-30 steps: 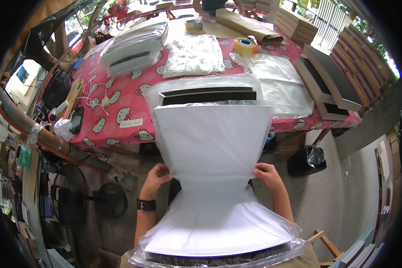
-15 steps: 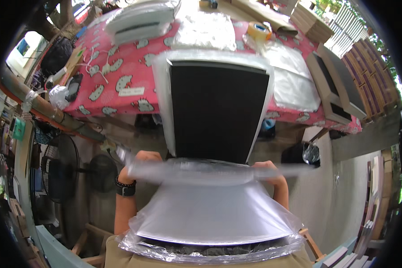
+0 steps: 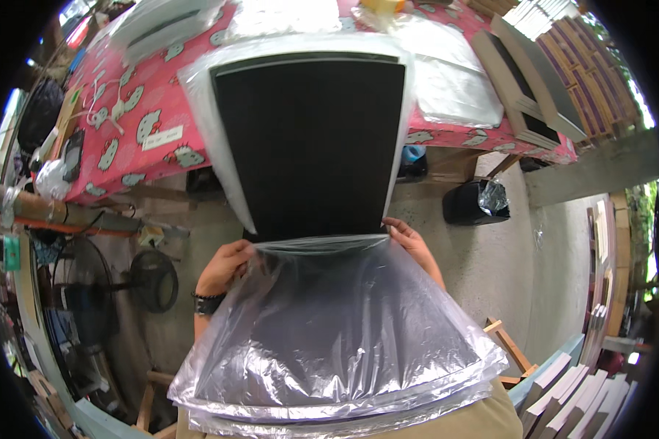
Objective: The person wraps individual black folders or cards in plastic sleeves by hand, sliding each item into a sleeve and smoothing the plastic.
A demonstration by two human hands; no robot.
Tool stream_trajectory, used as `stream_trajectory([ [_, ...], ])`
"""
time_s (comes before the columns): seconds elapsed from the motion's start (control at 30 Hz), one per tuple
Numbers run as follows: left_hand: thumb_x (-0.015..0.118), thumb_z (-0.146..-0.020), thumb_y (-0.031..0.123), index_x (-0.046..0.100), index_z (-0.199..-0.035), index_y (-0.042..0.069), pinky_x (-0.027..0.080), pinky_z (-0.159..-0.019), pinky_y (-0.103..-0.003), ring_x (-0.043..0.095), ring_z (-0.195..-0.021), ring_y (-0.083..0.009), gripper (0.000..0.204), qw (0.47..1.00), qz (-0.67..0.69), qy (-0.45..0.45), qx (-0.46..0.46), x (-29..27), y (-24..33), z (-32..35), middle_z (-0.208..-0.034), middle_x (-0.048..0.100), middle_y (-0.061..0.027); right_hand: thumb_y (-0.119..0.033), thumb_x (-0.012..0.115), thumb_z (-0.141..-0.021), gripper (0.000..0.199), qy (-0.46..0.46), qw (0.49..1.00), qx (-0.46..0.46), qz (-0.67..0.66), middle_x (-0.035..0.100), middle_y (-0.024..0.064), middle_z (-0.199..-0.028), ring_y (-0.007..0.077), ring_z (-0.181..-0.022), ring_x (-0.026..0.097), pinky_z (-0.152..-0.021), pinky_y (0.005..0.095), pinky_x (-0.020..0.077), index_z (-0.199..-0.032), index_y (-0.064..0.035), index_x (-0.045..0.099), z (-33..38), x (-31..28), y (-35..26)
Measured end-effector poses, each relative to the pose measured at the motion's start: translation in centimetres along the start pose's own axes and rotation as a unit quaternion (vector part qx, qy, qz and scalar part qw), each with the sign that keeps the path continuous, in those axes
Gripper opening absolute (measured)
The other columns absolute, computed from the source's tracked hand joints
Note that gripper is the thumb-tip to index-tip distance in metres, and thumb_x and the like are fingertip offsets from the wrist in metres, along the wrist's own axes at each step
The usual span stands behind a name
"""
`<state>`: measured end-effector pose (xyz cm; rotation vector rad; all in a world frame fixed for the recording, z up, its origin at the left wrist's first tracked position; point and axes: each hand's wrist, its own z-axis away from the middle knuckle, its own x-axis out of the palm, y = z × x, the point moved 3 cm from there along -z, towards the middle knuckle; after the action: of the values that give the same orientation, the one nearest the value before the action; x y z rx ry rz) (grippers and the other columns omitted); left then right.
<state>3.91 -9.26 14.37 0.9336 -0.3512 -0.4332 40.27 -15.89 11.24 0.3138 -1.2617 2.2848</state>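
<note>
A clear plastic bag (image 3: 344,329) lies spread over my lap, with a dark flat sheet showing through it and its crinkled edge toward my body. My left hand (image 3: 225,268) is closed on the bag's far left corner. At the far right corner, my right hand (image 3: 411,245) pinches the bag's edge between thumb and fingers. Just beyond the bag's far edge, a black panel (image 3: 307,139) leans against the table in white translucent wrapping (image 3: 198,95). Its lower edge meets the bag between my hands; whether it reaches inside, I cannot tell.
A pink patterned cloth covers the table (image 3: 132,150). White plastic sleeves (image 3: 458,88) and thick grey boards (image 3: 520,102) rest on its right side. Beneath stands a black bin (image 3: 476,203). A dark fan (image 3: 154,282) is at left; more boards (image 3: 586,395) stand at lower right.
The blurred plastic between my hands has come down and now lies over my lap. Both hands have moved closer together beside the black panel's lower edge. The view has shifted.
</note>
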Motion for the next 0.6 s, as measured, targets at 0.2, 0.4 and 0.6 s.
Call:
stream_trajectory([
  [0.2,0.059,-0.077,0.014,0.054,-0.083,0.003,0.037,-0.051,-0.025,0.046,-0.056,-0.0104,0.014,0.958,0.008,0.285,-0.005,-2.8,-8.2,-4.2,-0.067,0.053,-0.0008,-0.019,0.048,-0.086,0.021,0.178,0.917,-0.211,0.290,0.050,0.0003,-0.066,0.0103,-0.056,0.046,-0.053,0.0231,0.0375,-0.101,-0.0042,0.050,-2.7,-0.4,3.4],
  [0.4,0.058,-0.075,0.011,0.053,-0.085,0.002,0.043,-0.061,-0.034,0.053,-0.063,-0.0264,0.014,0.873,-0.252,0.397,0.132,-0.5,-7.1,-5.6,-0.072,0.056,-0.0120,-0.016,0.050,-0.083,0.019,0.218,0.779,-0.277,0.519,0.059,0.0117,-0.072,0.0266,-0.063,0.058,-0.056,0.0336,0.0427,-0.097,-0.0030,0.051,-4.3,-1.4,3.8],
  [0.6,0.058,-0.076,0.012,0.051,-0.097,0.001,0.042,-0.074,-0.032,0.056,-0.084,-0.0245,0.025,0.906,-0.205,0.311,0.201,-1.1,0.1,-1.8,-0.089,0.059,-0.0117,-0.008,0.055,-0.078,0.008,0.274,0.749,-0.480,0.366,0.056,0.0086,-0.066,0.0167,-0.056,0.052,-0.055,0.0277,0.0420,-0.081,-0.0009,0.056,-2.6,1.6,-9.5],
])
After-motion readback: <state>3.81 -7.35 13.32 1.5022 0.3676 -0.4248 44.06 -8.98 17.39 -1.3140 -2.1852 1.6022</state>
